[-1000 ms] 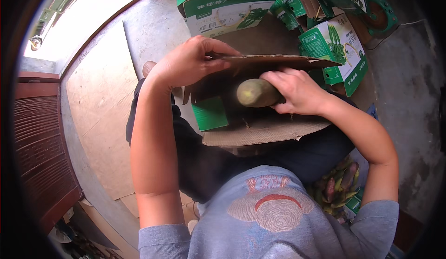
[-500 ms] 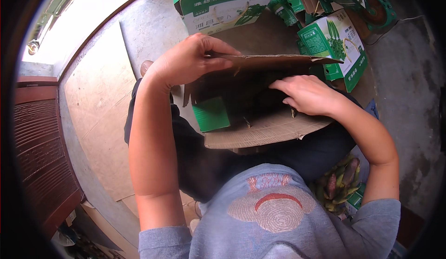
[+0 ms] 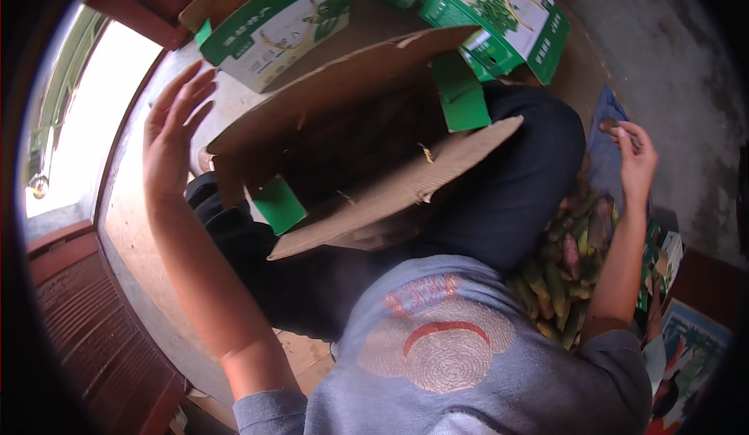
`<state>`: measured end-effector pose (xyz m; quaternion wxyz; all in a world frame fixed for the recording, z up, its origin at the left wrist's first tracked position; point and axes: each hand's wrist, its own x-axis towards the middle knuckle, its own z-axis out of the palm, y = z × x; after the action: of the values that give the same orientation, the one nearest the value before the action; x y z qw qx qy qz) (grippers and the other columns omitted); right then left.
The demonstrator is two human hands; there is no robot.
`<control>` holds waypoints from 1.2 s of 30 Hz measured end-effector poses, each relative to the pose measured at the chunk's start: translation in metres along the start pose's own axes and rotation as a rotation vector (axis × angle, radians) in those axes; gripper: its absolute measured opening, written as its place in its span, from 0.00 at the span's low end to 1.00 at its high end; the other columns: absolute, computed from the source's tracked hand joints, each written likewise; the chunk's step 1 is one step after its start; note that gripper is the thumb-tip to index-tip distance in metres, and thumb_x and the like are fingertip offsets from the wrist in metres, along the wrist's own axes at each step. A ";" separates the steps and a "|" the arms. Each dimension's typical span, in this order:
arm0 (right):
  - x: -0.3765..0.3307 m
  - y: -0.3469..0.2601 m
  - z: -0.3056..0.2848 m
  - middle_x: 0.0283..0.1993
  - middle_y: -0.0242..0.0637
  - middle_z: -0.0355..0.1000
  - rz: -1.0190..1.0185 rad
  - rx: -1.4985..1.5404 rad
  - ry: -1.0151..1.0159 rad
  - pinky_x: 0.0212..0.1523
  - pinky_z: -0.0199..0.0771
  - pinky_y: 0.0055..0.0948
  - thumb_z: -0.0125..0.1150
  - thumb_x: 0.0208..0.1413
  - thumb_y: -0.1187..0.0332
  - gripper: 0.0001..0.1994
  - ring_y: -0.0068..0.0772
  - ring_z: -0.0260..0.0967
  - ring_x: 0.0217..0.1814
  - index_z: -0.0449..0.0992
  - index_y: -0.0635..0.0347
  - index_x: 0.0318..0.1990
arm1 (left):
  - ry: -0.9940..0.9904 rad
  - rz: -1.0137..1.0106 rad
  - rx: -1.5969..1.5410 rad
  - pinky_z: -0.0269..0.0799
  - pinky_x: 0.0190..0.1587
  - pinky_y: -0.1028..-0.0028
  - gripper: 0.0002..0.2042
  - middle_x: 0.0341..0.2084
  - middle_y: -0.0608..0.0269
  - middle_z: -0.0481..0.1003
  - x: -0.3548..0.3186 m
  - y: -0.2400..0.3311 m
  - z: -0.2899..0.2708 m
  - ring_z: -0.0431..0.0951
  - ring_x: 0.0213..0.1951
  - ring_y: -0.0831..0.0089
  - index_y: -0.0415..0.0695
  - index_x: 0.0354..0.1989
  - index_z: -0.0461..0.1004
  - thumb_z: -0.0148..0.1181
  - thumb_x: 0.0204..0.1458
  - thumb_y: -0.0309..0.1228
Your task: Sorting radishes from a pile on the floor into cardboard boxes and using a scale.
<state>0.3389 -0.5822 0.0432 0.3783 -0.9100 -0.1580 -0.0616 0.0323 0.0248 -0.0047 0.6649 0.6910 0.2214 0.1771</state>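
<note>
An open cardboard carton (image 3: 398, 189) stands tilted between my legs, its two brown long flaps raised. Green end flaps (image 3: 278, 205) show at its corners, and its inside is too dark to make out. My left hand (image 3: 179, 127) hovers just past the carton's left end, fingers spread, holding nothing. Out to the right, my right hand (image 3: 638, 158) pinches a small dark brown roundish piece (image 3: 608, 125) whose kind I cannot tell. Below that hand, next to my thigh, lies a heap of long green and reddish radishes (image 3: 573, 259).
Two green-and-white printed cartons stand beyond, one at far left (image 3: 285, 33) and one at far right (image 3: 499, 17). A blue sheet (image 3: 606, 150) lies by the radishes. Flat cardboard (image 3: 129, 255) covers floor at left, near a dark red slatted door (image 3: 66, 310).
My left hand has let go of the carton's far flap and moved left. My right hand has come out of the carton and swung right, now with a small brown piece. The view has turned.
</note>
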 end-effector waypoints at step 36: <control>-0.205 0.187 0.012 0.56 0.54 0.75 0.622 -0.795 -0.644 0.61 0.72 0.44 0.71 0.50 0.60 0.33 0.51 0.72 0.62 0.67 0.58 0.64 | 0.213 -0.133 -0.046 0.67 0.65 0.64 0.20 0.57 0.55 0.77 -0.002 -0.019 -0.015 0.74 0.61 0.64 0.44 0.63 0.72 0.55 0.67 0.40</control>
<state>0.2083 -0.7471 -0.1383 -0.0578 -0.9582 0.0443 0.2766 0.0214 0.0364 -0.0227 0.6635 0.6368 0.3318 0.2101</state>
